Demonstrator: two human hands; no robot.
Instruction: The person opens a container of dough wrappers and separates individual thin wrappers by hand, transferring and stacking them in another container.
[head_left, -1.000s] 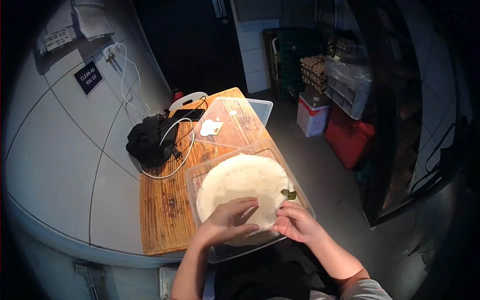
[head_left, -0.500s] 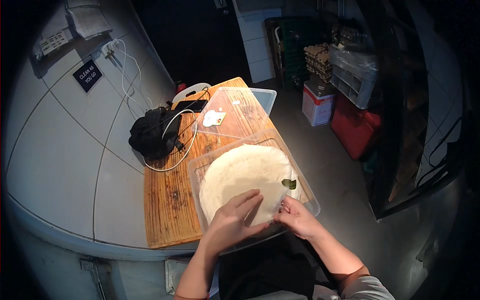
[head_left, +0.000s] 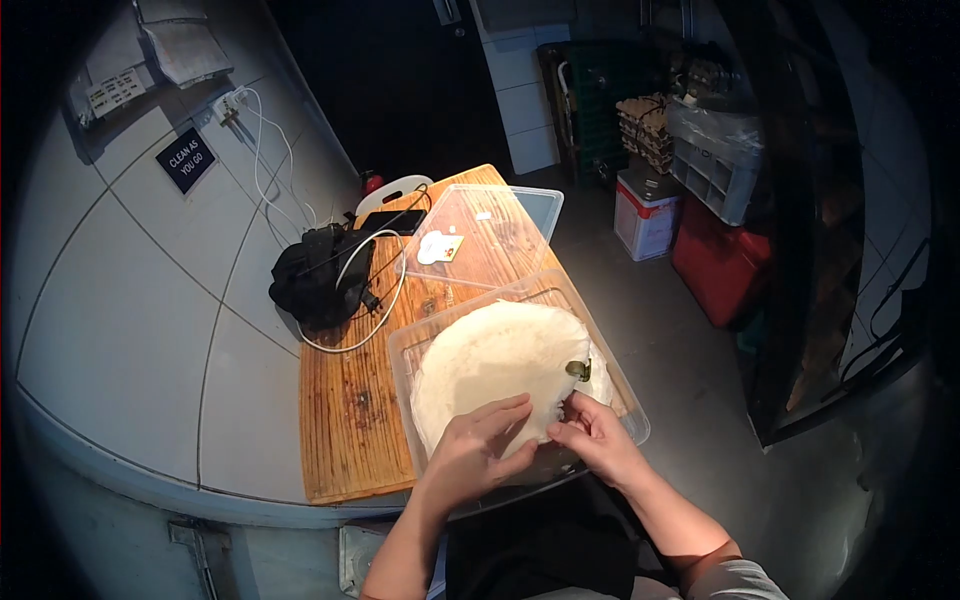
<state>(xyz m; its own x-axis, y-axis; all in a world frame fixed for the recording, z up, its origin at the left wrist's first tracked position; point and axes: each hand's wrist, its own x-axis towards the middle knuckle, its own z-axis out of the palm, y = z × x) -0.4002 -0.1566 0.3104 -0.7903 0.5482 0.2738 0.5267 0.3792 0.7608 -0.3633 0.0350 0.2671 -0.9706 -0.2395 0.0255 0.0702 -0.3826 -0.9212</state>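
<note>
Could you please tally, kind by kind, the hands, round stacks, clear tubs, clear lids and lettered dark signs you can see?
Hands: 2 (left hand, right hand)
Pale round stack: 1, its layers too hidden to count
Clear tub: 1
Clear lid: 1
Dark wall sign: 1
Total: 6

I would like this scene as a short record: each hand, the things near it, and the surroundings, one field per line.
Left hand: fingers spread over the pale round sheet; contact unclear
Right hand: at the sheet's right edge, apparently pinching it
Green piece: at that same edge, just beyond the right hand
Container: clear plastic, shallow
Surface: wooden table
Behind container: clear panel, overhanging the table's right side
Wall sign: "CLEAN AS YOU GO"
</note>
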